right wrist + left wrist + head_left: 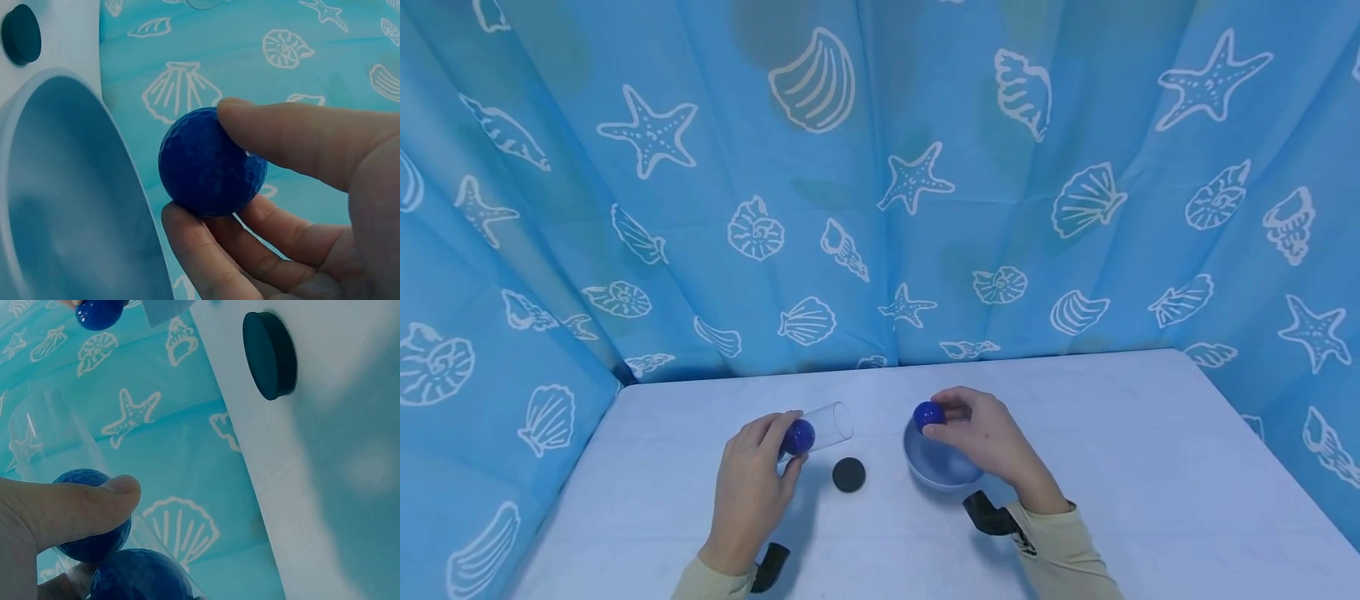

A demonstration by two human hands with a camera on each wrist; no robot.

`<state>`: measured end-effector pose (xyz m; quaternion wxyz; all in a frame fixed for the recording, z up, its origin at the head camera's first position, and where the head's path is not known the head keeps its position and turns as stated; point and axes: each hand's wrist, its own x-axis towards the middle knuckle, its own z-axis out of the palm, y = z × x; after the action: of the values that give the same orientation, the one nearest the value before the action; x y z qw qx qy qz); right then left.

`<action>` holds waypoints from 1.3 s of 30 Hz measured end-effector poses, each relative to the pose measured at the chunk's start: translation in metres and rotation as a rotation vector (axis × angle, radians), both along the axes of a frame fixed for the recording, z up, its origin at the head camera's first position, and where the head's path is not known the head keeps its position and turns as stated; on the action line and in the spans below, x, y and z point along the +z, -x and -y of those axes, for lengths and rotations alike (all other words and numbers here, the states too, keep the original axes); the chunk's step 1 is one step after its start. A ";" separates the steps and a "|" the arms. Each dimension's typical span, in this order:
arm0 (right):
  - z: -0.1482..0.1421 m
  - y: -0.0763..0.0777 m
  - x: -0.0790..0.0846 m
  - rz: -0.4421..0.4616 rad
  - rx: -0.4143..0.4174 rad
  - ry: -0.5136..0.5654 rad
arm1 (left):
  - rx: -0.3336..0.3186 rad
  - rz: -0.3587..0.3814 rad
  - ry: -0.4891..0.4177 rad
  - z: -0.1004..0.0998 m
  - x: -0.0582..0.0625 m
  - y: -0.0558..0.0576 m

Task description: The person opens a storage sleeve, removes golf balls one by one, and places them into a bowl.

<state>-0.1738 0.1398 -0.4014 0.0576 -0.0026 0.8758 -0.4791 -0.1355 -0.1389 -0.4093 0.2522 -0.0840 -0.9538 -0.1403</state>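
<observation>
My left hand (750,483) grips a clear tube (829,425) that tilts with its mouth toward the right. Two blue golf balls sit inside it: the left wrist view shows one ball (94,540) behind the thumb and another ball (142,578) below it. Over the blue bowl (943,462), my right hand (988,433) pinches a third blue golf ball (203,165) between thumb and fingers. That ball is held above the bowl's far left rim. On the table between the hands lies a round black lid (848,475).
A white cloth covers the table (1150,483). Behind it and at both sides hangs a blue curtain (880,275) printed with white shells and starfish. Black camera mounts (992,515) are strapped at both wrists, over beige sleeves.
</observation>
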 end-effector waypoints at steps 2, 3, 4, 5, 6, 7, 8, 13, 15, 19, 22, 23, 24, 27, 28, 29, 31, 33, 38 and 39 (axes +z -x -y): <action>-0.001 0.001 -0.002 0.000 0.006 -0.005 | 0.001 -0.001 -0.001 0.001 0.000 0.000; -0.001 0.001 -0.002 0.001 0.008 -0.011 | 0.001 -0.002 -0.002 0.001 0.000 0.000; -0.002 0.001 -0.003 0.007 0.008 -0.014 | 0.001 -0.004 -0.002 0.001 0.000 0.000; -0.002 0.001 -0.003 0.009 0.012 -0.019 | 0.000 -0.007 0.000 0.002 0.000 0.000; -0.002 0.001 -0.004 0.010 0.015 -0.022 | -0.001 -0.009 0.000 0.002 0.000 0.000; -0.002 0.001 -0.004 0.014 0.014 -0.025 | -0.002 -0.011 0.001 0.002 0.000 0.000; -0.002 0.001 -0.004 0.018 0.014 -0.028 | -0.003 -0.013 -0.001 0.003 -0.001 0.000; -0.002 0.001 -0.007 0.019 0.017 -0.056 | -0.002 -0.012 0.001 0.002 -0.001 0.000; -0.001 0.001 -0.008 0.011 0.025 -0.074 | -0.002 -0.012 0.001 0.002 -0.001 0.000; 0.001 0.002 -0.012 -0.002 0.034 -0.111 | -0.006 -0.016 0.001 0.003 -0.001 0.000; 0.004 0.003 -0.014 0.000 0.029 -0.138 | -0.008 -0.016 0.003 0.003 -0.001 0.000; 0.005 0.003 -0.015 0.000 0.029 -0.150 | -0.007 -0.015 0.006 0.002 -0.001 0.000; 0.006 0.003 -0.015 -0.002 0.027 -0.163 | -0.008 -0.013 0.005 0.002 -0.001 0.000; 0.008 0.001 -0.016 -0.024 0.042 -0.222 | -0.011 -0.011 0.004 0.003 0.000 0.000; 0.009 0.000 -0.017 -0.037 0.053 -0.244 | -0.012 -0.011 0.003 0.003 0.000 0.000; 0.010 0.000 -0.018 -0.051 0.065 -0.265 | -0.013 -0.012 0.002 0.003 -0.001 0.000; 0.013 -0.001 -0.019 -0.076 0.089 -0.301 | -0.016 -0.015 0.002 0.003 0.000 0.000; 0.015 -0.002 -0.020 -0.091 0.111 -0.321 | -0.019 -0.019 0.004 0.003 0.000 0.000; 0.019 -0.004 -0.020 -0.087 0.127 -0.348 | -0.016 -0.032 0.009 0.003 0.000 0.000; 0.020 -0.004 -0.020 -0.086 0.126 -0.355 | -0.015 -0.032 0.010 0.003 -0.001 0.000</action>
<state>-0.1696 0.1200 -0.4217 0.0497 -0.0678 0.9463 -0.3120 -0.1357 -0.1418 -0.4098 0.2661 -0.0945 -0.9496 -0.1362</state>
